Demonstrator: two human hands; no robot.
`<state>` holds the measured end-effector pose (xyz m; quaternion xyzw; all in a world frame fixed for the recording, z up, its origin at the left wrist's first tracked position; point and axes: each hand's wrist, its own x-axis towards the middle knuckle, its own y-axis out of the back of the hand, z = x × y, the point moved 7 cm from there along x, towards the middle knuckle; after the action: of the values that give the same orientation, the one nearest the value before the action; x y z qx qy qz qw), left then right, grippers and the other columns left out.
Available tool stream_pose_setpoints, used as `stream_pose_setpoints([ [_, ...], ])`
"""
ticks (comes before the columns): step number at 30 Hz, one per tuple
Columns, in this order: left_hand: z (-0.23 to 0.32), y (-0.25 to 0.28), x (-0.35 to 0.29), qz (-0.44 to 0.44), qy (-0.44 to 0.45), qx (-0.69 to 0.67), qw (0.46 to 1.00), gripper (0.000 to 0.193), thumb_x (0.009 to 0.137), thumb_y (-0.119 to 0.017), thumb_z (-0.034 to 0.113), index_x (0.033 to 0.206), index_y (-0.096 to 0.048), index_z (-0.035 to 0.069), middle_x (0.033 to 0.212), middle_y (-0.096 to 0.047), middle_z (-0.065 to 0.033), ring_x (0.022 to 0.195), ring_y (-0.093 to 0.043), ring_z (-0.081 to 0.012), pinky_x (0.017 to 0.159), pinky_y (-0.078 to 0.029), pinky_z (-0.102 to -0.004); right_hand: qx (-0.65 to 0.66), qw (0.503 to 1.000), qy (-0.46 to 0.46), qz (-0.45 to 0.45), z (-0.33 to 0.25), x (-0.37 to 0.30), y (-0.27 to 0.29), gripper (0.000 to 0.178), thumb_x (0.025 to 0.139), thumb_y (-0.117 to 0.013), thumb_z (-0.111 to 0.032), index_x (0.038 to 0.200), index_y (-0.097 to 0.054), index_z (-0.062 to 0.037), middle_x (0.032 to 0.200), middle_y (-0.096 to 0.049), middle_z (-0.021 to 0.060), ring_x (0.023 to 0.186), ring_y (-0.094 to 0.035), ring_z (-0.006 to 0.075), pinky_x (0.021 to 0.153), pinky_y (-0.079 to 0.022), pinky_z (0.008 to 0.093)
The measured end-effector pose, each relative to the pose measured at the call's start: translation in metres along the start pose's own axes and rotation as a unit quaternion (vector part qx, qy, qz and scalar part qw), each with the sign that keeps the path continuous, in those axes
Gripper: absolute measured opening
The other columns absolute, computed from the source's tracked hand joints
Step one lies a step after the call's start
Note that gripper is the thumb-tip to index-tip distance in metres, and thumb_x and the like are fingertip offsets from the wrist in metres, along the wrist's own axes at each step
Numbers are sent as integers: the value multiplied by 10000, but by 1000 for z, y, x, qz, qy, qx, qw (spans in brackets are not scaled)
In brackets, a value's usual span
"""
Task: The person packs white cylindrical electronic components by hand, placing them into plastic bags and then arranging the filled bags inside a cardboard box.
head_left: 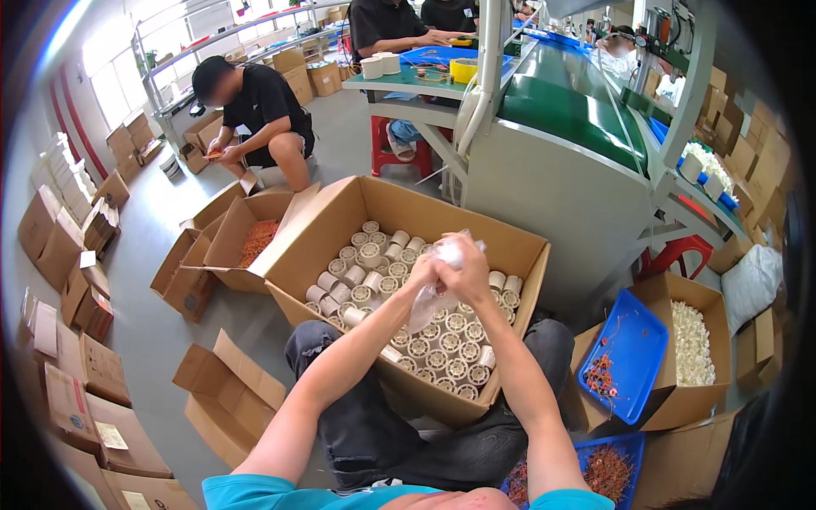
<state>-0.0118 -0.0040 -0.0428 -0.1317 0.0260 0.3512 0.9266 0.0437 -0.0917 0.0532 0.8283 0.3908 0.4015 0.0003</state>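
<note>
My left hand (422, 275) and my right hand (467, 274) meet above a large open cardboard box (319, 223). Both are closed round a crumpled clear plastic bag (422, 313); part of it hangs below the fingers and a whitish bunched part shows above them. Whether anything is inside the bag, I cannot tell. Beneath, the box holds many cream-coloured round plastic parts (418, 347), some standing with their slotted ends up and others lying on their sides. The box stands between my knees, and my forearms reach over its near edge.
To the right, a blue tray (633, 348) with small red wired parts leans by a carton of white pieces (691, 344). Another blue tray (629, 446) lies by my right leg. An open carton (228, 399) sits left. A co-worker (263, 110) squats beyond; a green conveyor (565, 106) stands ahead.
</note>
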Motion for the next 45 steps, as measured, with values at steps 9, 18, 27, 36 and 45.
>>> stream_pose_setpoints([
  [9,2,-33,-16,-26,117,-122,985,242,898,-452,116,1130,-511,76,689,-543,-1,410,-446,-63,358,-365,-191,39,981,-52,180,13,-7,36,159,700,-686,-104,666,-580,9,589,-588,113,497,-548,212,501,-436,329],
  [18,64,-12,-20,-133,-198,132,962,378,799,-657,116,1133,-535,-13,679,-603,-16,451,-466,-41,374,-335,-197,179,943,-161,231,24,8,49,84,677,-580,0,612,-529,11,548,-518,3,495,-456,77,449,-359,286],
  [27,43,87,10,97,-14,-486,869,86,843,-540,170,853,-527,86,710,-601,-54,361,-355,-107,315,-278,-229,129,978,-153,-53,-8,11,5,246,716,-715,-42,929,-607,13,757,-623,33,683,-564,84,623,-449,237],
  [36,38,84,9,123,-21,-466,876,151,853,-503,203,828,-591,83,671,-612,-54,390,-363,-125,339,-282,-243,118,969,-58,-208,-35,-8,-31,405,686,-777,-135,1039,-609,-27,850,-648,83,753,-607,144,679,-471,272],
  [45,19,91,11,155,25,-496,854,136,858,-432,169,781,-519,99,598,-551,-33,394,-364,-135,331,-268,-252,-85,979,79,-169,-36,-16,-45,158,703,-640,-127,830,-595,-46,728,-624,175,670,-611,343,591,-483,401],
])
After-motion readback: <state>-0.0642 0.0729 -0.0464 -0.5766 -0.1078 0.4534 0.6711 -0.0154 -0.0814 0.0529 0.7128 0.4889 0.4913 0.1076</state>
